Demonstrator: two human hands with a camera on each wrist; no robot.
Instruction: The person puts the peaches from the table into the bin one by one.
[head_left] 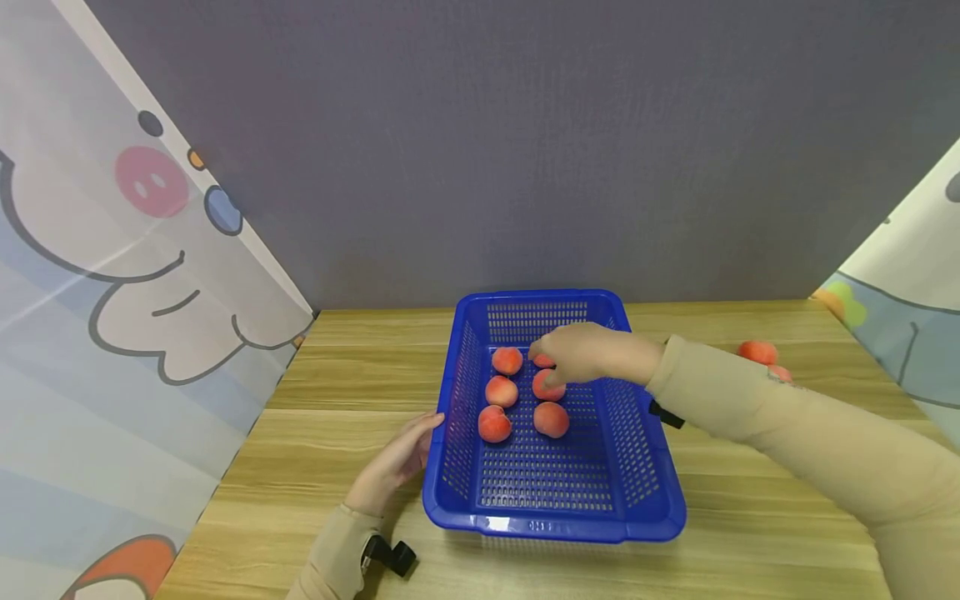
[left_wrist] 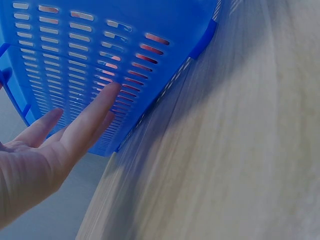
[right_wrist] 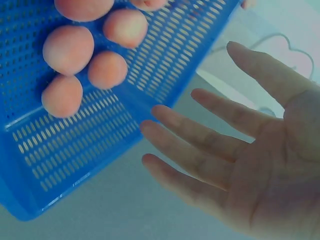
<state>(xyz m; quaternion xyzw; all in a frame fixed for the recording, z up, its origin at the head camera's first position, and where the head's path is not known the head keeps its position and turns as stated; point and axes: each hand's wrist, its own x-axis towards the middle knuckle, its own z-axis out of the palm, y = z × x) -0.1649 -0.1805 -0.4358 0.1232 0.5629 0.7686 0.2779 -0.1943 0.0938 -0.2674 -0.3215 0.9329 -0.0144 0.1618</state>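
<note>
Several red-orange peaches (head_left: 495,424) lie in two columns inside a blue plastic basket (head_left: 555,527) with slotted walls. Over the far part of the right column hovers my right hand (head_left: 581,354), partly hiding the farthest peach (head_left: 543,361) there. In the right wrist view the right hand (right_wrist: 265,160) has its fingers spread and nothing in its palm; peaches (right_wrist: 68,50) show beyond the fingertips. My left hand (head_left: 393,467) is at the basket's left side. Seen from the left wrist, the left hand (left_wrist: 55,150) holds its fingers extended along the outer slotted wall (left_wrist: 80,60), with fingertips at or touching it.
Two more peaches (head_left: 758,352) lie on the wooden table (head_left: 337,375) at the right, one partly behind the right sleeve (head_left: 750,400). A grey panel (head_left: 525,150) rises behind the table, and cartoon-printed sheets (head_left: 75,333) hang at both sides.
</note>
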